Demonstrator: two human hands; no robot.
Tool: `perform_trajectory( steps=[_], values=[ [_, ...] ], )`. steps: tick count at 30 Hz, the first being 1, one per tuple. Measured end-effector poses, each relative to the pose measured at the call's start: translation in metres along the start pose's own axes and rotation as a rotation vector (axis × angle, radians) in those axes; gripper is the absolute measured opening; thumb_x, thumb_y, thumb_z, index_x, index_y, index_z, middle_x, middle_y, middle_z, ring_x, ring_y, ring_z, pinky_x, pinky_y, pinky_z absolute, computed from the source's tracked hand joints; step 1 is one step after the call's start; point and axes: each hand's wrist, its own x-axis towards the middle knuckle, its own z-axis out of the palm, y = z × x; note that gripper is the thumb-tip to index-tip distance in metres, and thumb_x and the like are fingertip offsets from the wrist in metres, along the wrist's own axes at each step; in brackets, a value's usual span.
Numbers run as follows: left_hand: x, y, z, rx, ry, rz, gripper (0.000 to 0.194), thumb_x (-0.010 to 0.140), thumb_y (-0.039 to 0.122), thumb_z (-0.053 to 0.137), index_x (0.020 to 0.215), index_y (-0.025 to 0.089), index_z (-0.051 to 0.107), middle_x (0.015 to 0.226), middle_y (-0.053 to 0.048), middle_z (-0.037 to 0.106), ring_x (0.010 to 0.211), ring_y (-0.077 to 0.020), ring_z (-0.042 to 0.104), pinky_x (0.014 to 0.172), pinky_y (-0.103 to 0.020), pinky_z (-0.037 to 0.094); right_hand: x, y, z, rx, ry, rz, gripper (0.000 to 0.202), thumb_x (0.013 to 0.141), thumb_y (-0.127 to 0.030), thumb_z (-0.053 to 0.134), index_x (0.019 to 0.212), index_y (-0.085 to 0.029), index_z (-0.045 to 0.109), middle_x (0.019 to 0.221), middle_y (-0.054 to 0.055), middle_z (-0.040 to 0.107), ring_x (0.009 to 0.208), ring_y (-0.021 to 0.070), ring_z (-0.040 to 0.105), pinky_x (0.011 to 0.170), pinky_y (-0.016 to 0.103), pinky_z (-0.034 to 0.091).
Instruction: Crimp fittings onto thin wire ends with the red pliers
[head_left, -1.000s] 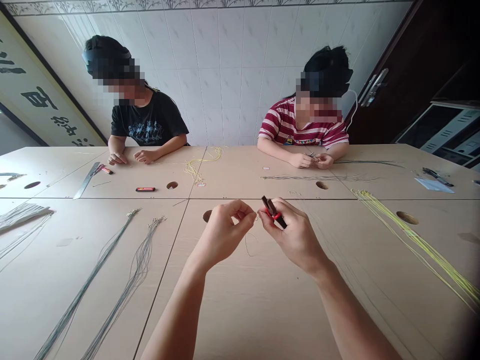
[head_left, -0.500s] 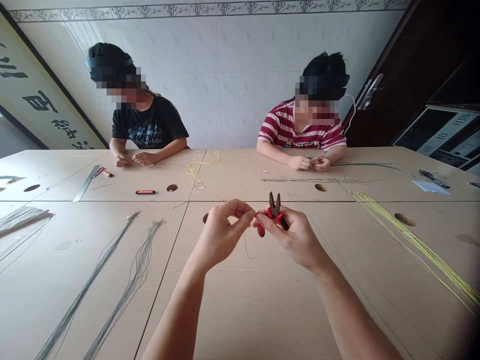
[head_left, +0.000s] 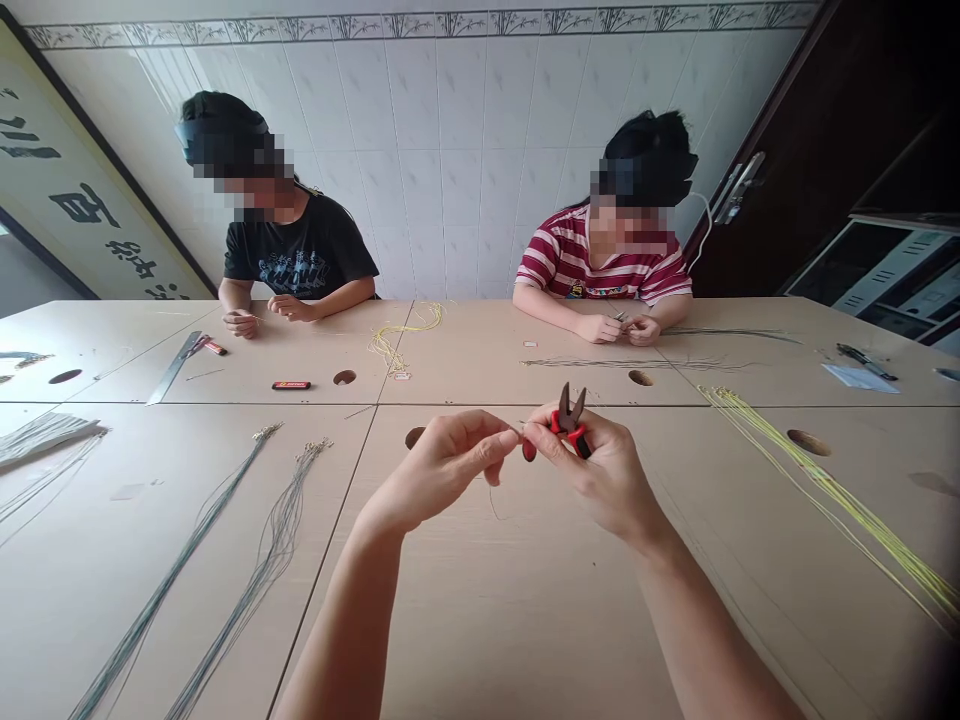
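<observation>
My right hand (head_left: 592,455) is closed round a pair of red-and-black-handled pliers (head_left: 571,410), their jaws pointing up and apart. Its thumb and forefinger also pinch together close to my left fingertips. My left hand (head_left: 454,460) is closed in a pinch on a thin cord (head_left: 493,503), whose loose end hangs below the fingers over the table. What lies right between the two hands' fingertips is too small to make out.
Bundles of grey-green cords (head_left: 199,560) lie at left, yellow cords (head_left: 832,480) at right. Across the table (head_left: 495,620) sit two people, near a metal ruler (head_left: 174,368), a red-and-black marker-like stick (head_left: 291,385) and a yellow cord tangle (head_left: 390,340). Round holes (head_left: 808,442) pierce the tabletop.
My right hand has shifted slightly right with the pliers, whose jaws have opened wider. My left hand has turned flatter, its fingers stretching toward the right hand.
</observation>
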Motion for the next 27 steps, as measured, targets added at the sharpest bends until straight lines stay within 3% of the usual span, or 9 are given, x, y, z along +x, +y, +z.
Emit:
perform_trajectory(
  steps=[5, 9, 12, 15, 17, 19, 22, 24, 27],
  values=[
    [-0.006, -0.007, -0.002, -0.240, -0.112, -0.052, 0.031, 0.087, 0.048, 0.061, 0.077, 0.020, 0.068, 0.049, 0.005, 0.044, 0.049, -0.0089, 0.042, 0.059, -0.026, 0.043, 0.000, 0.000, -0.003, 0.069, 0.067, 0.000, 0.018, 0.090, -0.033, 0.060, 0.077, -0.020, 0.062, 0.073, 0.002, 0.065, 0.073, 0.0159, 0.061, 0.068, 0.029, 0.046],
    [-0.006, -0.021, 0.006, -0.472, -0.219, -0.001, 0.060, 0.061, 0.084, 0.057, 0.050, 0.025, 0.052, 0.028, 0.009, 0.019, 0.027, -0.0062, 0.016, 0.034, -0.028, 0.032, 0.001, -0.001, -0.006, 0.169, 0.116, 0.011, 0.021, 0.090, -0.033, 0.059, 0.074, -0.020, 0.061, 0.074, 0.002, 0.067, 0.073, 0.0158, 0.063, 0.073, 0.031, 0.049],
    [-0.004, -0.021, 0.008, -0.462, -0.017, -0.009, 0.075, 0.047, 0.102, 0.025, 0.040, 0.029, 0.038, 0.023, 0.009, -0.001, 0.019, -0.0088, 0.008, 0.025, -0.030, 0.018, 0.001, -0.001, -0.008, 0.231, 0.154, 0.024, 0.019, 0.090, -0.033, 0.060, 0.077, -0.020, 0.062, 0.078, 0.003, 0.069, 0.071, 0.0159, 0.064, 0.076, 0.033, 0.050],
    [-0.006, -0.004, 0.005, -0.499, 0.370, 0.055, 0.077, 0.061, 0.098, 0.013, 0.048, 0.030, 0.047, 0.024, 0.010, -0.010, 0.018, -0.0094, -0.001, 0.026, -0.032, 0.009, 0.001, -0.001, -0.009, 0.245, 0.190, 0.006, 0.017, 0.090, -0.033, 0.060, 0.079, -0.020, 0.063, 0.078, 0.002, 0.069, 0.074, 0.0169, 0.065, 0.078, 0.034, 0.050],
    [-0.010, 0.011, 0.002, -0.588, 0.592, 0.200, 0.064, 0.079, 0.084, 0.026, 0.062, 0.031, 0.058, 0.022, 0.011, 0.000, 0.018, -0.0098, 0.003, 0.026, -0.032, 0.013, 0.002, -0.001, -0.010, 0.247, 0.213, -0.027, 0.017, 0.091, -0.031, 0.060, 0.077, -0.020, 0.062, 0.075, 0.001, 0.067, 0.076, 0.0169, 0.065, 0.078, 0.033, 0.049],
    [-0.013, 0.022, -0.002, -0.678, 0.735, 0.390, 0.041, 0.093, 0.061, 0.039, 0.079, 0.033, 0.064, 0.025, 0.010, 0.030, 0.020, -0.0108, 0.029, 0.030, -0.029, 0.028, 0.002, -0.001, -0.009, 0.224, 0.230, -0.064, 0.017, 0.091, -0.029, 0.059, 0.077, -0.021, 0.061, 0.075, 0.000, 0.065, 0.078, 0.0164, 0.065, 0.077, 0.032, 0.049],
    [-0.014, 0.025, -0.014, -0.753, 0.854, 0.618, 0.029, 0.101, 0.030, 0.040, 0.096, 0.037, 0.067, 0.068, 0.010, 0.073, 0.072, -0.0075, 0.072, 0.061, -0.017, 0.053, 0.001, 0.000, -0.008, 0.195, 0.228, -0.115, 0.015, 0.093, -0.027, 0.057, 0.079, -0.021, 0.059, 0.078, 0.000, 0.063, 0.080, 0.0159, 0.065, 0.077, 0.031, 0.048],
    [-0.014, 0.020, -0.026, -0.748, 0.903, 0.657, 0.040, 0.102, 0.019, 0.033, 0.095, 0.037, 0.068, 0.102, 0.015, 0.075, 0.118, -0.0026, 0.060, 0.091, -0.013, 0.049, 0.000, 0.001, -0.008, 0.190, 0.215, -0.148, 0.014, 0.093, -0.026, 0.057, 0.080, -0.021, 0.057, 0.078, 0.000, 0.061, 0.081, 0.0158, 0.064, 0.077, 0.031, 0.048],
    [-0.011, 0.007, -0.047, -0.776, 0.956, 0.666, 0.059, 0.103, 0.018, 0.013, 0.087, 0.032, 0.068, 0.121, 0.017, 0.069, 0.142, -0.0006, 0.028, 0.112, -0.016, 0.035, -0.002, 0.001, -0.008, 0.165, 0.198, -0.193, 0.013, 0.093, -0.022, 0.057, 0.080, -0.021, 0.057, 0.078, -0.001, 0.061, 0.082, 0.0158, 0.064, 0.078, 0.031, 0.048]
  ],
)
